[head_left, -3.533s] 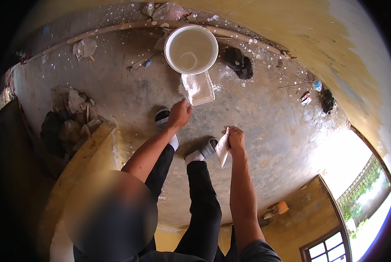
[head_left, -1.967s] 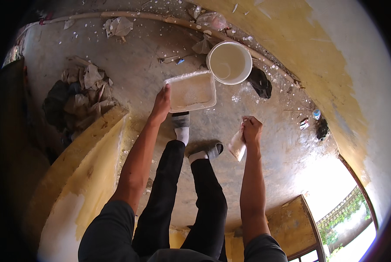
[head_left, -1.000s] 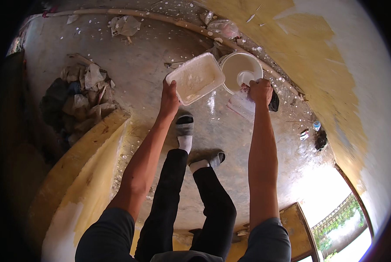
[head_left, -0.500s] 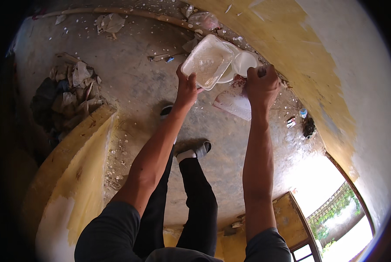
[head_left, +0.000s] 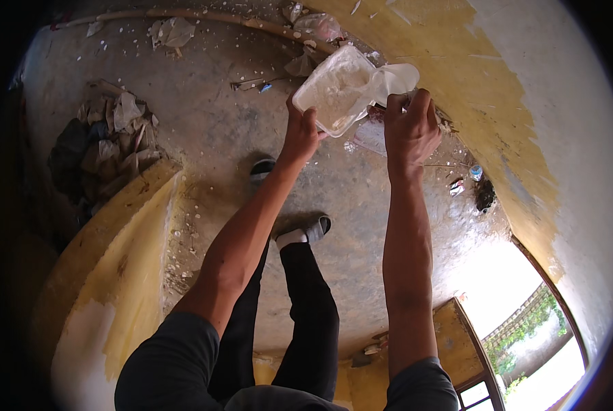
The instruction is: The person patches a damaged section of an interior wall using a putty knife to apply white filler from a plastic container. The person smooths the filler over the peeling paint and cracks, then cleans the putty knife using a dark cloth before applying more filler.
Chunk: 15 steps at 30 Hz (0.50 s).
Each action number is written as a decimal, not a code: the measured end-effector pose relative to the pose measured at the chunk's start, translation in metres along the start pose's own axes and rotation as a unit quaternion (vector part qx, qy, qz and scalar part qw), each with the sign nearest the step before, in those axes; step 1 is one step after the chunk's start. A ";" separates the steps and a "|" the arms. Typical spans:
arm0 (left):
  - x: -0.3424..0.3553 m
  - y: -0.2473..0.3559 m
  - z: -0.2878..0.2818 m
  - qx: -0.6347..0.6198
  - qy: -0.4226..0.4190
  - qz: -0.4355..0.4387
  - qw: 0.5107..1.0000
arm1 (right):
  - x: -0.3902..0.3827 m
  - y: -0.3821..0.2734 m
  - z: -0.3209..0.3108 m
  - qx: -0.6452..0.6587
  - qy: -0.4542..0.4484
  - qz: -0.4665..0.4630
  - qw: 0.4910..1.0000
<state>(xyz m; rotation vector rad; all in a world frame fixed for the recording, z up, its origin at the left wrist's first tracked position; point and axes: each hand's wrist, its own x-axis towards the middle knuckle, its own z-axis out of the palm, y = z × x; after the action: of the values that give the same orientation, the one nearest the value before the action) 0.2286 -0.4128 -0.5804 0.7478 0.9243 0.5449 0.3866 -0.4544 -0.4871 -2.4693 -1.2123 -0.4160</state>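
Note:
My left hand (head_left: 303,130) grips the near left edge of a white rectangular plastic tub (head_left: 325,72), its thumb over the rim. Whitish material coats the tub's inside and bottom. Closed around the near side of a translucent white plastic cup (head_left: 397,77) is my right hand (head_left: 413,130). The cup is tipped sideways beside the tub's right rim, its mouth toward the tub, and pale material shows between the two. My fingers hide part of the cup. Below the tub, a pale printed sheet or bag (head_left: 371,135) lies on the floor.
A yellow wall with a white patched area (head_left: 525,89) rises close on the right. A long pole (head_left: 203,15) lies across the far floor. Crumpled scraps (head_left: 118,137) are heaped at left behind a low yellow wall (head_left: 125,253). A small bottle (head_left: 475,172) stands by the right wall.
My right hand has raised and tilted the cup over to the tub's right rim. The tub has shifted slightly right and away, now hiding most of the round white container behind it.

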 end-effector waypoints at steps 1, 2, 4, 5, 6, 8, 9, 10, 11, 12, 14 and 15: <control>0.001 -0.002 0.000 -0.002 -0.002 0.008 1.000 | 0.000 0.001 -0.001 -0.001 0.000 0.000 1.000; 0.001 -0.003 -0.001 -0.004 -0.003 0.015 1.000 | 0.000 0.002 -0.003 0.012 0.008 -0.003 1.000; 0.000 -0.002 -0.001 -0.003 0.005 0.009 1.000 | -0.004 0.005 -0.001 0.025 0.014 -0.005 1.000; 0.000 -0.001 -0.002 -0.002 0.013 0.003 1.000 | -0.006 0.009 0.001 0.039 0.010 0.027 0.999; 0.000 -0.002 -0.002 -0.002 0.013 0.003 1.000 | -0.005 0.009 0.000 0.052 0.006 0.059 0.997; 0.000 -0.004 -0.003 0.002 0.039 0.010 0.999 | -0.005 0.013 -0.007 0.099 -0.015 0.151 0.983; 0.001 -0.004 -0.007 0.003 0.041 0.010 0.999 | -0.004 0.012 -0.010 0.146 -0.038 0.242 0.958; 0.001 -0.003 -0.011 -0.002 0.052 0.011 0.999 | -0.005 0.013 -0.013 0.148 -0.040 0.242 0.958; 0.001 -0.002 -0.017 -0.007 0.063 0.013 0.998 | -0.005 0.016 -0.015 0.235 -0.073 0.347 0.905; 0.003 -0.005 -0.021 -0.008 0.062 0.012 0.998 | -0.003 0.023 -0.018 0.313 -0.102 0.444 0.833; 0.006 -0.009 -0.030 -0.019 0.074 0.013 0.997 | -0.013 0.039 -0.013 0.330 -0.099 0.422 0.839; 0.007 -0.011 -0.038 -0.046 0.074 0.005 0.996 | -0.014 0.037 -0.015 0.311 -0.116 0.415 0.847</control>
<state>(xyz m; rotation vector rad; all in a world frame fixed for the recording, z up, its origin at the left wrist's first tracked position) 0.2007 -0.4016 -0.6074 0.6347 1.0264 0.6537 0.4063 -0.4918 -0.4861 -2.1891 -0.1683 0.4575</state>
